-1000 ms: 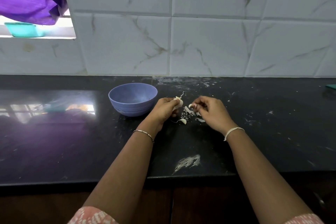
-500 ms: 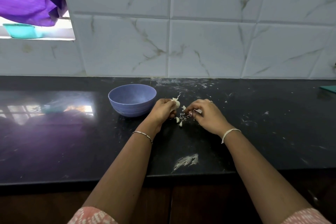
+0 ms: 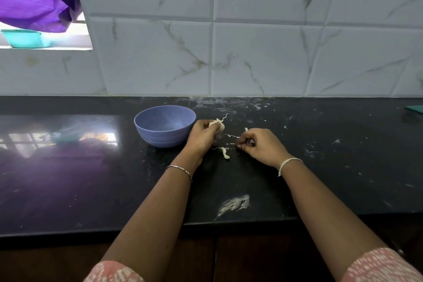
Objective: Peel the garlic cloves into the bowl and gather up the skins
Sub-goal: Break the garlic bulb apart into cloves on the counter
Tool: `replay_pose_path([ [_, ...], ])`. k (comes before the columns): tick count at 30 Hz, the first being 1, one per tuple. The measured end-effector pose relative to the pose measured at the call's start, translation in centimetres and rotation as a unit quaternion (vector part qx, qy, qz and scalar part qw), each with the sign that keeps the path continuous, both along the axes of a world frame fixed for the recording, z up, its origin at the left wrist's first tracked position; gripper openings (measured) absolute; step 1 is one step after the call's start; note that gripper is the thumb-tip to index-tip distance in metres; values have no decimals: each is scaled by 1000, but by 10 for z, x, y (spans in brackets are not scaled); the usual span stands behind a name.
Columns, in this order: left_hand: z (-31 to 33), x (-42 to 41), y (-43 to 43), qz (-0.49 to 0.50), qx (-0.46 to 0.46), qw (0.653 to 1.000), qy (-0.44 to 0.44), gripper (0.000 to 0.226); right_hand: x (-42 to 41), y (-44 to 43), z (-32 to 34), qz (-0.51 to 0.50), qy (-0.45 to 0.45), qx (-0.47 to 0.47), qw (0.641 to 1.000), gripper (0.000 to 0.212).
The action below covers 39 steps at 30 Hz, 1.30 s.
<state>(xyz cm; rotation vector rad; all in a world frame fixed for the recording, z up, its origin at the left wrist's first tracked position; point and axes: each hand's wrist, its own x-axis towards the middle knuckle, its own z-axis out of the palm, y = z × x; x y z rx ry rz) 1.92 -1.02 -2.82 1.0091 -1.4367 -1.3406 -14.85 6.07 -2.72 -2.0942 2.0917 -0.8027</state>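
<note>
A blue-violet bowl (image 3: 164,125) stands on the black counter (image 3: 68,178), left of my hands. My left hand (image 3: 202,136) is curled round a bunch of pale garlic skins (image 3: 218,124), a thin strand curling up out of it. My right hand (image 3: 261,145) rests low on the counter, its fingertips pinching small skin scraps (image 3: 232,136). One curled piece of skin (image 3: 225,153) lies loose between my hands. The inside of the bowl is dim, and I see no cloves in it.
White flecks and smears dot the counter behind and to the right of my hands, with a larger white smudge (image 3: 233,205) near the front edge. A tiled wall (image 3: 251,52) rises behind. A green object (image 3: 415,109) lies at the far right.
My right hand has slid down and a little right, pressing lower on the counter over the scraps. My left hand keeps the bunch of skins by the bowl.
</note>
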Motion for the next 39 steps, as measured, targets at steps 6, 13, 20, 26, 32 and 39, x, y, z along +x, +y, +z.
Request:
replay_pose_path([
  [6,-2,0,-7,19,-6,1000,3,31,-3,4,5,-39,-27,-71,996,6],
  [13,-3,-3,-8,-49,39,997,49,45,28,-11,16,83,-396,-54,913,37],
  [20,3,-5,-1,-79,88,971,208,42,26,-14,12,72,-554,-91,825,23],
  [26,5,-3,3,-50,54,980,186,45,31,-17,8,68,-583,-83,805,18],
  [32,8,-2,7,-38,41,988,144,35,33,-15,7,47,-608,-92,788,14],
  [39,4,-5,10,1,-61,996,63,36,38,-21,-1,4,-535,-128,835,15],
])
